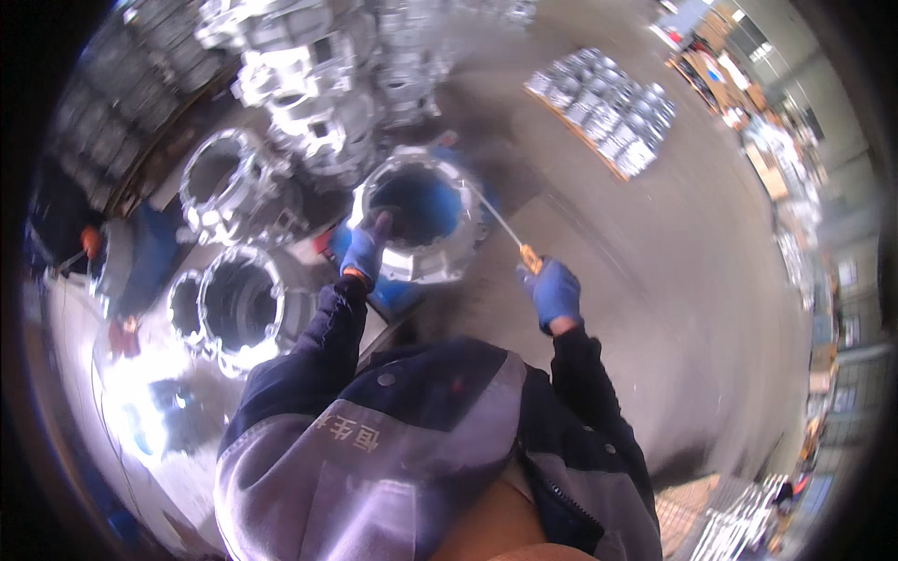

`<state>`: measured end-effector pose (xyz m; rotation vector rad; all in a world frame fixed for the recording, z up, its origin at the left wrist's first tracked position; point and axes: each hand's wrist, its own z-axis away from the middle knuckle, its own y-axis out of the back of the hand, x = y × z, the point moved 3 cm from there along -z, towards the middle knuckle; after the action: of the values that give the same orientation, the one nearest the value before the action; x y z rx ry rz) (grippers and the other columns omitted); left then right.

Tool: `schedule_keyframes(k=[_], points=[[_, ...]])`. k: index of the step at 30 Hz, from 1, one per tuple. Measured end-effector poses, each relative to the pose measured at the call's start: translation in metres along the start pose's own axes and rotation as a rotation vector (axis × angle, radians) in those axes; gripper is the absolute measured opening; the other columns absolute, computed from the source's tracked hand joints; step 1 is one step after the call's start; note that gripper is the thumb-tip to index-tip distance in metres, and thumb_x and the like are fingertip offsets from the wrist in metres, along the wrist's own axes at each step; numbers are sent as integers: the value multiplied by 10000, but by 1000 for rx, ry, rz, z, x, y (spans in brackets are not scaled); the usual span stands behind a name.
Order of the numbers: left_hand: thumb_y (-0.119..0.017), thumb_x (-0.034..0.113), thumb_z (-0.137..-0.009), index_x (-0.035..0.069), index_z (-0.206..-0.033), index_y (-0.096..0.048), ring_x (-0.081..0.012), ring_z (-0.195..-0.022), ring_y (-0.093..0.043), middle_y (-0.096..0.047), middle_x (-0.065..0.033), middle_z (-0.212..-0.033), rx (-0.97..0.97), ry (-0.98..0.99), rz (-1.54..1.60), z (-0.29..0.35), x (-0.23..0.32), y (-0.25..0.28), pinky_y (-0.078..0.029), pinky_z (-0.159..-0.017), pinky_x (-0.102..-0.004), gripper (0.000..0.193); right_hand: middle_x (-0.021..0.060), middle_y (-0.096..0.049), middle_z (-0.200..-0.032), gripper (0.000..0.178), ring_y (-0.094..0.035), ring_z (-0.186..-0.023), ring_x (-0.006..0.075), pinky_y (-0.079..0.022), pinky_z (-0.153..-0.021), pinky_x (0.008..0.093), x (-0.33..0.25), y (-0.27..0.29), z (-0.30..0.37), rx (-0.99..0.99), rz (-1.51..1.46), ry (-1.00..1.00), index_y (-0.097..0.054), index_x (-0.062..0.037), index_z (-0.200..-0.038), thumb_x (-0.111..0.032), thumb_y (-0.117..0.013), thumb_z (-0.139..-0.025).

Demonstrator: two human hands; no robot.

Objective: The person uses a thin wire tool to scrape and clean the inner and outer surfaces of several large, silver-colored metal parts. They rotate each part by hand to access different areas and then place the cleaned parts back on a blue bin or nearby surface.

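A large round silver metal casting (pixel 430 266), hollow with a flanged rim, stands in front of me on something blue (pixel 398 294). My left hand (pixel 365 251), in a blue glove, grips its near left rim, the thumb over the opening. In my right hand (pixel 552 290), also gloved in blue, is a long thin metal tool (pixel 500 217) with an orange-yellow handle (pixel 530 259). The tool's shaft reaches up and left to the casting's right rim. Glare and blur hide whether its tip touches the metal, and its exact kind does not show.
More castings (pixel 241 299) stand close on my left, with tall stacks (pixel 309 93) behind. At far left a person's orange-gloved hand (pixel 91 241) is near another casting on blue. A pallet of silver parts (pixel 608 107) lies on the floor ahead right; boxes (pixel 767 168) line the right wall.
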<state>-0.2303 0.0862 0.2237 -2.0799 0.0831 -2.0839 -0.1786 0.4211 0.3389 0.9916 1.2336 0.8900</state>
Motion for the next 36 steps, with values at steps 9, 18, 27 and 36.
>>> schedule_keyframes(k=[9,18,27,36], points=[[-517,298,-972,97,-1185,-623,-210,-950,-596,-636,-84,-1093,-336,130,99,-171,-69,-66,-469,-872,-344,312,57,-689,-944,349,-655,-828,147,-544,-689,305,86,-30,135,-118,-1439,-258,-644,-55,-1197,-163,-671,-867],[-510,314,-969,137,-1227,-617,-193,-843,-567,-614,-69,-1021,-350,276,103,-174,-23,-138,-459,-780,-323,331,-2,-610,-978,307,-567,-876,65,-502,-770,259,100,-43,185,353,-1497,-418,-589,-34,-1193,-251,-599,-976],[-479,320,-979,175,-1302,-576,-158,-761,-522,-548,-35,-900,-516,423,333,-181,-13,-67,-439,-741,-297,367,-17,-625,-1009,324,-588,-897,90,-497,-783,277,141,-64,170,280,-1503,-457,-598,-62,-1189,-312,-567,-985],[-403,285,-1018,108,-1339,-516,-134,-893,-507,-524,-21,-962,-274,212,-70,-164,9,33,-421,-848,-281,383,113,-695,-970,402,-657,-923,255,-498,-838,418,78,-48,100,-180,-799,-32,-645,-111,-1212,-313,-655,-865]])
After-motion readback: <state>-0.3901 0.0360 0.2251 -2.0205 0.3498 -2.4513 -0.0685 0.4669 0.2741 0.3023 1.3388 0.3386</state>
